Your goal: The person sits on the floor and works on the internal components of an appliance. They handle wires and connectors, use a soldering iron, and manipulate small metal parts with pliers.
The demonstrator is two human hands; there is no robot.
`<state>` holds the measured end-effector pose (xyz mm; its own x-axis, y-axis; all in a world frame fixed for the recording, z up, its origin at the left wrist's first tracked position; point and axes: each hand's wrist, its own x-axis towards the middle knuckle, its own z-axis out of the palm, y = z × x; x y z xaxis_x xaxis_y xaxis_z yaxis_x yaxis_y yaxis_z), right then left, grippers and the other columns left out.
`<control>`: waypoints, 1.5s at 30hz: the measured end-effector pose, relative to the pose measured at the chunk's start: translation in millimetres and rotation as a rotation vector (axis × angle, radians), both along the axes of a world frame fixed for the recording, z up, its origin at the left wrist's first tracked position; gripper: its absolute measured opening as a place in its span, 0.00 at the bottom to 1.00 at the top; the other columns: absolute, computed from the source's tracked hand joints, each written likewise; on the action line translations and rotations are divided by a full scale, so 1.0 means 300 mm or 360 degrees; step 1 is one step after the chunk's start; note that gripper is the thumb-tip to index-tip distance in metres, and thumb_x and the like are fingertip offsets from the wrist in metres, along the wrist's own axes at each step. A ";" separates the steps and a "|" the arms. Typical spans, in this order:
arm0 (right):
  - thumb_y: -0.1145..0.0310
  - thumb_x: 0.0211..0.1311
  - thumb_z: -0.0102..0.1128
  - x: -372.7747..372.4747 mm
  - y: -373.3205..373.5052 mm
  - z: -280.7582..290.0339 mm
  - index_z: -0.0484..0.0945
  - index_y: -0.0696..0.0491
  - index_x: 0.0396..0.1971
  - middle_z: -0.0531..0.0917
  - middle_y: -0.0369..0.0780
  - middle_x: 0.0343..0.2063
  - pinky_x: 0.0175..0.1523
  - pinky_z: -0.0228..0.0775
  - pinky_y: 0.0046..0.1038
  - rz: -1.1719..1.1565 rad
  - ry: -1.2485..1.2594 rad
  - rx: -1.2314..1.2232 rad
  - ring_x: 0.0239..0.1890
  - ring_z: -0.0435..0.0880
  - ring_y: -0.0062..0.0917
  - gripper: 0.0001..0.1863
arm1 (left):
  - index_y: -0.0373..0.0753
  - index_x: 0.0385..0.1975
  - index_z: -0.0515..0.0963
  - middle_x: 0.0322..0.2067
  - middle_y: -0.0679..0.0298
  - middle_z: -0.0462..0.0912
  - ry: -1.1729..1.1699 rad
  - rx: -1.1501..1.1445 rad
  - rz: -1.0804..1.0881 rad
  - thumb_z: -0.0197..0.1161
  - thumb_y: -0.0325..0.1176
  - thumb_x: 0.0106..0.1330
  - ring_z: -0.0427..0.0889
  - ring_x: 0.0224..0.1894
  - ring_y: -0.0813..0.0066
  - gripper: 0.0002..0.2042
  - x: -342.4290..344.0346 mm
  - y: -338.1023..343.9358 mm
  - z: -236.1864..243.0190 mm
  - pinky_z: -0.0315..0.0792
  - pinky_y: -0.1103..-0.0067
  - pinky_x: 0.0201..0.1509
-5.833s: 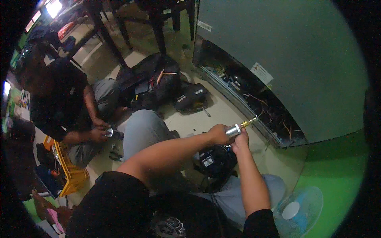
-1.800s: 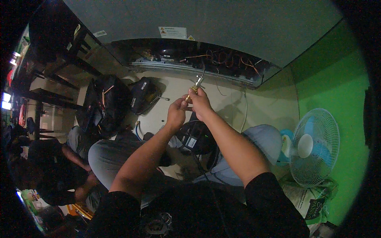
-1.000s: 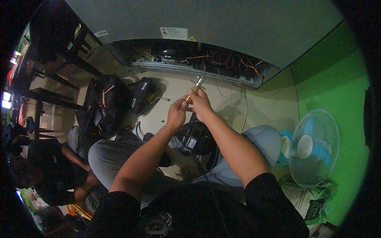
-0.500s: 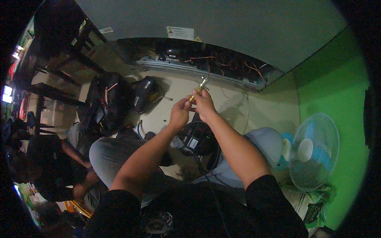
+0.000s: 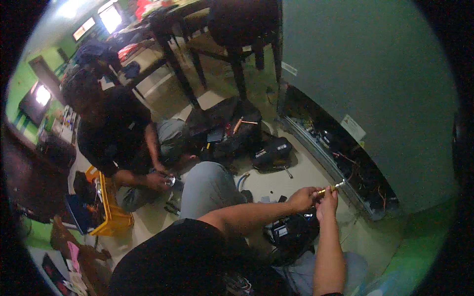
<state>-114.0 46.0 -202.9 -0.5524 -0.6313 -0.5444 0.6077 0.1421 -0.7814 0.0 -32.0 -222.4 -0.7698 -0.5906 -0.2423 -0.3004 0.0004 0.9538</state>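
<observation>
A slim brass-coloured fitting point(image 5: 322, 191) with a silvery end lies between both my hands, close to the open lower back of a large grey appliance. My left hand point(image 5: 302, 199) has its fingers closed on the fitting's left end. Beside it, my right hand point(image 5: 327, 204) pinches the fitting nearer the silvery end. That end points toward the compartment point(image 5: 340, 150), where thin copper tubes and wires show. Whether the fitting joins one of those tubes is too small to tell. Below my hands, a black device with a white label point(image 5: 280, 232) rests on the floor.
A black pouch point(image 5: 272, 154) and a black bag point(image 5: 227, 126) with a copper-coloured tool point(image 5: 238, 125) lie beyond my knee. At left, a co-worker point(image 5: 116, 130) sits holding a small shiny object point(image 5: 170, 181), beside a yellow crate point(image 5: 116, 219). Dark chairs stand behind.
My view has swung to the left, bringing the co-worker and yellow crate into fuller sight; the fan has left the picture. Both hands still grip the brass-coloured fitting.
</observation>
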 end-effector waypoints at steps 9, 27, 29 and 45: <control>0.74 0.56 0.61 0.036 0.037 -0.042 0.74 0.55 0.38 0.79 0.46 0.32 0.41 0.72 0.41 -0.0207 0.1770 0.0612 0.35 0.80 0.43 0.10 | 0.33 0.44 0.78 0.36 0.58 0.84 0.0030 0.0016 0.0081 0.54 0.34 0.74 0.79 0.38 0.73 0.11 -0.002 -0.031 -0.042 0.72 0.74 0.42; 0.76 0.67 0.52 -0.127 0.015 -0.007 0.73 0.54 0.58 0.81 0.50 0.52 0.56 0.74 0.41 -0.0815 0.1825 0.0528 0.54 0.80 0.48 0.19 | 0.36 0.42 0.79 0.26 0.73 0.71 0.0067 -0.0061 -0.0059 0.55 0.36 0.75 0.64 0.28 0.84 0.10 0.023 -0.077 -0.039 0.62 0.81 0.31; 0.73 0.69 0.53 -0.165 0.043 -0.057 0.76 0.56 0.54 0.84 0.46 0.48 0.57 0.74 0.37 -0.0889 0.1591 0.0356 0.52 0.83 0.41 0.15 | 0.38 0.39 0.78 0.23 0.75 0.68 -0.0063 0.0255 -0.0009 0.54 0.40 0.76 0.60 0.25 0.87 0.12 0.027 -0.076 -0.037 0.57 0.83 0.29; 0.66 0.70 0.57 -0.290 0.204 -0.160 0.79 0.55 0.47 0.66 0.26 0.20 0.27 0.52 0.18 -0.0530 0.0065 -0.0884 0.19 0.58 0.12 0.11 | 0.40 0.36 0.76 0.21 0.76 0.65 0.0033 0.0182 -0.0110 0.54 0.43 0.76 0.60 0.22 0.88 0.13 0.027 -0.079 -0.038 0.56 0.84 0.23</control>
